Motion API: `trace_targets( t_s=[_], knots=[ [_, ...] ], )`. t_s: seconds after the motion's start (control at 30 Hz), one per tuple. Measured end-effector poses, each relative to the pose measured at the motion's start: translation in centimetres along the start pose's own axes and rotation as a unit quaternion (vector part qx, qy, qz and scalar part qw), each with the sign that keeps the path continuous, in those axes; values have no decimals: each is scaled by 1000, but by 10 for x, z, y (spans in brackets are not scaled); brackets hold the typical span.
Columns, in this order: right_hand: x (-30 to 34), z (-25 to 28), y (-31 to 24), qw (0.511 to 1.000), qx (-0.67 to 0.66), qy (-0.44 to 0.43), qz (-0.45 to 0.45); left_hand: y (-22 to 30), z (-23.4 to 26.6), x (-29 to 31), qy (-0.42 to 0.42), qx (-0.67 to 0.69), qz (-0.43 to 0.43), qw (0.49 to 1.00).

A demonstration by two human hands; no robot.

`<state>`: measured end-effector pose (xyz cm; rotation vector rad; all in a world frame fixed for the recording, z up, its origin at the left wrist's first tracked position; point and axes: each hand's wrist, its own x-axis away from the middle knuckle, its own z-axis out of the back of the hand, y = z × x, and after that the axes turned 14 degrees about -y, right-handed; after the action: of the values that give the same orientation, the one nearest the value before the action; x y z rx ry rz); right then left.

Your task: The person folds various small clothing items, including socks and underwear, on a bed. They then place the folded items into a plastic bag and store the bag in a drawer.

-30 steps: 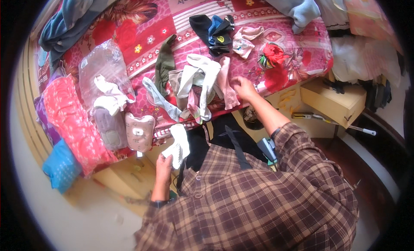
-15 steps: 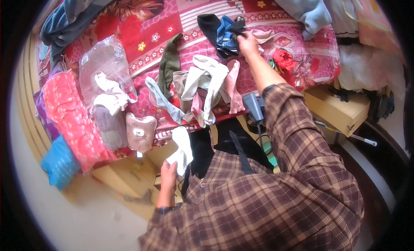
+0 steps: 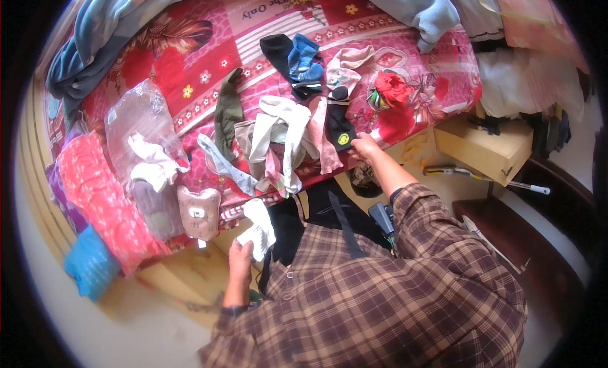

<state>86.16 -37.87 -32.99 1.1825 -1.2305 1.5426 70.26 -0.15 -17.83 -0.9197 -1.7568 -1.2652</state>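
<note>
My left hand (image 3: 239, 256), low in front of my body, pinches a white sock (image 3: 258, 224) that stands up from the fingers. At the bed's near edge my right hand (image 3: 365, 146) is closed at the end of a black sock (image 3: 339, 120) with a round yellow patch. That sock lies stretched toward a pink patterned sock (image 3: 339, 69). Left of it are a pink sock (image 3: 319, 132) and a heap of white socks (image 3: 278, 121). Farther back lie a blue sock (image 3: 305, 56) and a black sock (image 3: 275, 49). An olive sock (image 3: 226, 115) and a light blue one (image 3: 225, 164) lie leftward.
A red patterned bedspread (image 3: 209, 64) carries everything. On the left are a clear plastic bag (image 3: 136, 112), red cloth (image 3: 104, 197) and a pink pouch (image 3: 198, 211). A red artificial flower (image 3: 391, 87) stands at right, beyond an open wooden drawer (image 3: 481, 146). A grey-blue hair dryer (image 3: 381, 217) hangs by my right arm.
My right hand has come back from the far dark socks to the bed's near edge, bringing the black sock beside the pink one. My left hand keeps the white sock. The view has shifted slightly.
</note>
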Motion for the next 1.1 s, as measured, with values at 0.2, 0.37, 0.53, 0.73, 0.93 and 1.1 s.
trace_targets(
  t_s=[0.2,0.37,0.53,0.73,0.93,1.1],
  knots=[
    [-20,24,-39,944,161,262,123,0,0,-2,2,-22,38,999],
    [-54,23,-99,957,-57,168,229,-5,-3,-4,11,-23,27,999],
    [-58,26,-150,918,-218,33,329,-1,-4,-1,17,-9,45,999],
    [39,12,-145,800,197,189,535,5,-8,-4,-4,-29,39,999],
    [67,-25,-63,675,546,120,481,8,-2,-5,-17,-56,45,997],
    [56,-31,-18,703,553,98,436,9,-1,0,-8,-36,35,999]
  ],
)
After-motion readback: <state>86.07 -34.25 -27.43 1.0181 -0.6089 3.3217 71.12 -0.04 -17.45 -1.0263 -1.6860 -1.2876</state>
